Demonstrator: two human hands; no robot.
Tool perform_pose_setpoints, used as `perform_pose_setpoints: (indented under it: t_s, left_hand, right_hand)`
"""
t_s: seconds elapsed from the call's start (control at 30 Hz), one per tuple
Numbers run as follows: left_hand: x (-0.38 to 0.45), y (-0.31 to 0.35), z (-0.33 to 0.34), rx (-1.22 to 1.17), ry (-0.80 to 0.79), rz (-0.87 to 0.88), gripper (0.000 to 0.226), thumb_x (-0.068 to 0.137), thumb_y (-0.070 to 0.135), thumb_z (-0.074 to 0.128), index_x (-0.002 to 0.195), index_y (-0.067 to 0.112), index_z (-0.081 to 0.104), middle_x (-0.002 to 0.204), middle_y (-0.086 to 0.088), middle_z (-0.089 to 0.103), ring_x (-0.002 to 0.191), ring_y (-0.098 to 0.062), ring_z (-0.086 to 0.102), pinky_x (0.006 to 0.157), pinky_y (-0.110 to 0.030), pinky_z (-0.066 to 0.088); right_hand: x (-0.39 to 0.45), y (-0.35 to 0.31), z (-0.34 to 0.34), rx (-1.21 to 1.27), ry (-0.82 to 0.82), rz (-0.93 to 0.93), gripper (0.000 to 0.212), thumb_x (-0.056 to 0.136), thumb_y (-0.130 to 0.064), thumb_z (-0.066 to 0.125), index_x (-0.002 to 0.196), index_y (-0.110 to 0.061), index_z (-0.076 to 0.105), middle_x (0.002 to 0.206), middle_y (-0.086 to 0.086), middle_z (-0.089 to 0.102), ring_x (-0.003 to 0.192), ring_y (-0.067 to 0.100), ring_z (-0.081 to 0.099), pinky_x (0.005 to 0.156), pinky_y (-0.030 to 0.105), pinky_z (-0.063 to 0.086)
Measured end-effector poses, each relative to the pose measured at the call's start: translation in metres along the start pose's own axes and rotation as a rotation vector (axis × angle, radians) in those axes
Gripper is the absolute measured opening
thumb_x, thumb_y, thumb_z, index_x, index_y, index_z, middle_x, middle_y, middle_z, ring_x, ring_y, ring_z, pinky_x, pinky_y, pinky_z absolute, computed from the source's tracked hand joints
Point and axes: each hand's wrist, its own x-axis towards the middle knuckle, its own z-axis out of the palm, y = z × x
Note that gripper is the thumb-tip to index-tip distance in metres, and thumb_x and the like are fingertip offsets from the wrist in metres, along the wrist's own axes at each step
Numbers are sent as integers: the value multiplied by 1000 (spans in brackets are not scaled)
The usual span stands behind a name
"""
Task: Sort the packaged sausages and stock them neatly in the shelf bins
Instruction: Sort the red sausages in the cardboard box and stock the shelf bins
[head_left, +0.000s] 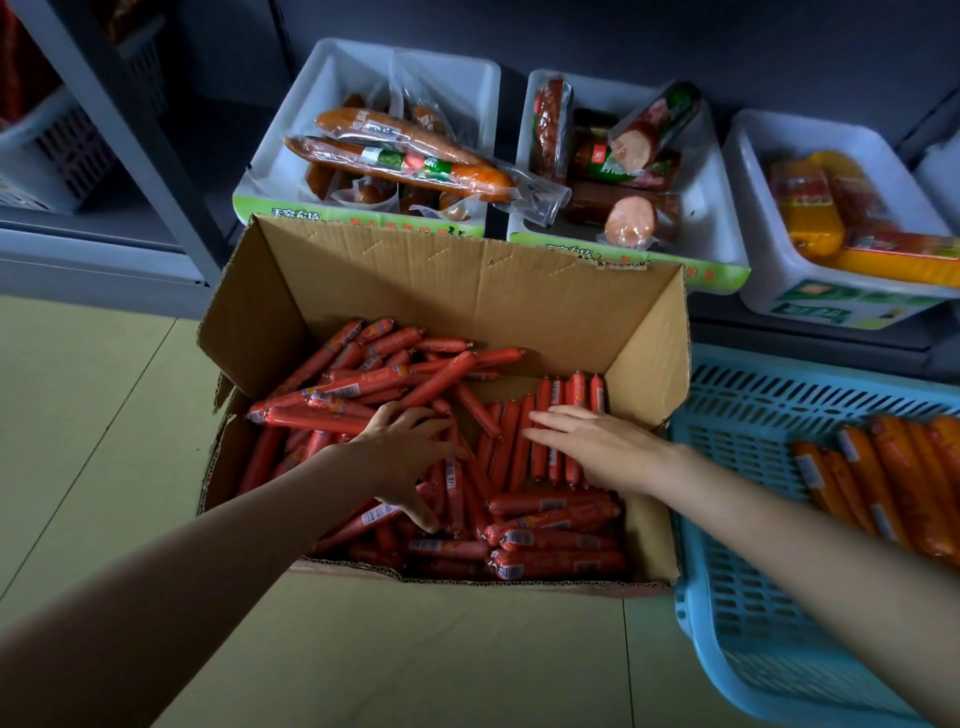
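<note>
Head view: red sausages (550, 519) fill the cardboard box (467, 280) on the floor. Those by the right wall stand in a row, long axes pointing to the far wall; the left heap lies crosswise. The left hand (402, 447) spreads over the middle, seemingly clamped on nothing; the right hand (597, 447) lies flat on the row.

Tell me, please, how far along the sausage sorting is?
Early. The shelf bins and blue basket hold some packs. Both hands, left hand and right hand, are among the red sausages in the cardboard box, mostly still jumbled there.
</note>
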Motion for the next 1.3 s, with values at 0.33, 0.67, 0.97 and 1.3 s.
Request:
perform_pose_setpoints:
  t_s: [0.33,0.67,0.97,1.3]
  left_hand:
    - [0,-2,3,-12,22,0,92,70,65,65,145,44,16,158,3,3,145,-22,-2,114,-50,-2]
    - [2,-3,6,-16,44,6,92,69,66,64,145,44,17,158,2,3,145,-21,-2,114,-49,-2]
    - [1,-3,9,-29,78,15,91,69,65,65,145,44,18,158,2,4,144,-20,-1,114,-47,-3]
    - [2,-2,6,-26,44,3,92,69,66,65,144,44,18,158,3,4,145,-22,-1,113,-48,-2]
  right_hand:
    - [34,-9,13,-134,-64,-137,72,94,2,36,148,-41,16,160,-2,2,144,20,11,113,41,20]
    - [56,1,-3,-31,-29,50,69,88,10,33,143,-32,36,160,2,6,146,22,7,113,45,23]
    - [75,-2,-1,-241,55,39,56,90,4,38,137,-27,43,149,1,30,135,30,23,103,47,29]
    - [40,12,-17,-239,311,-4,35,89,-1,45,120,-17,44,110,0,51,110,23,44,83,40,45]
